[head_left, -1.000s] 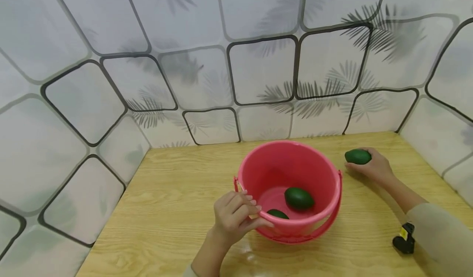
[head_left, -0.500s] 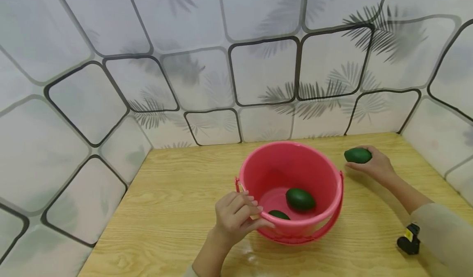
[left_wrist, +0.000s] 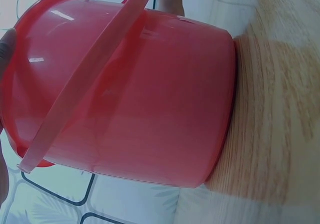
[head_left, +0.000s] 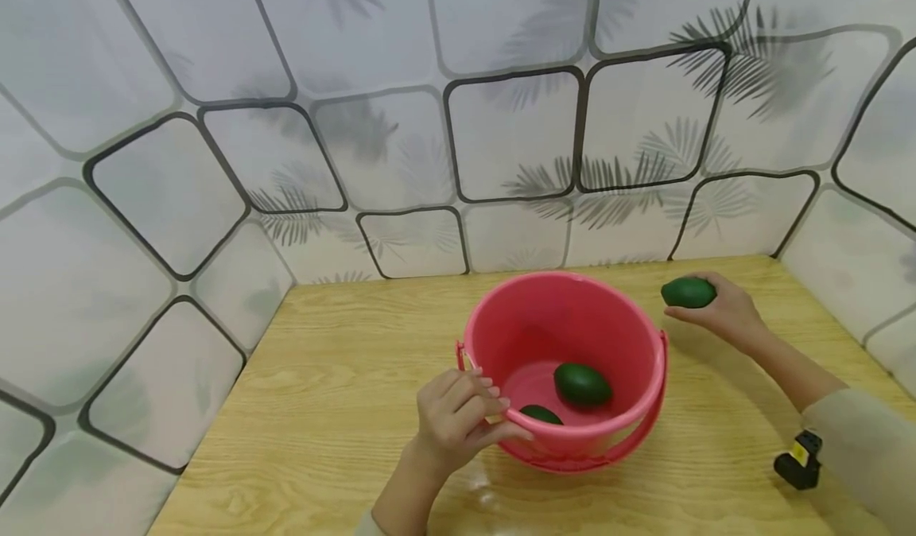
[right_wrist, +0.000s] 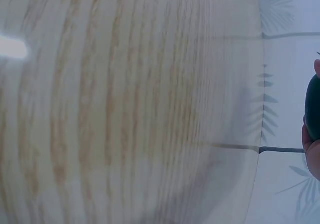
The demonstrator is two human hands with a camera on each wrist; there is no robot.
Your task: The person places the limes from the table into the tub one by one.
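Observation:
A pink bucket (head_left: 565, 297) stands upright on the wooden table, its handle hanging down at the near right side. My left hand (head_left: 454, 421) grips the bucket's left front rim, fingers over the edge. Inside on the bottom lie a dark green avocado (head_left: 582, 385) and a second avocado (head_left: 541, 414), partly hidden by the near rim. To the right of the bucket, my right hand (head_left: 730, 313) holds another avocado (head_left: 688, 292) between thumb and fingers, apart from the bucket. Only an edge of this held avocado (right_wrist: 313, 108) shows in the right wrist view.
The wood-grain table (head_left: 322, 409) extends left of the bucket. Patterned wall covering (head_left: 511, 138) encloses it at the back and both sides. A small black device with a yellow label (head_left: 799, 460) is beside the right sleeve.
My right hand has shifted slightly upward in the view with the avocado in its grip. The left hand and the bucket have stayed in place.

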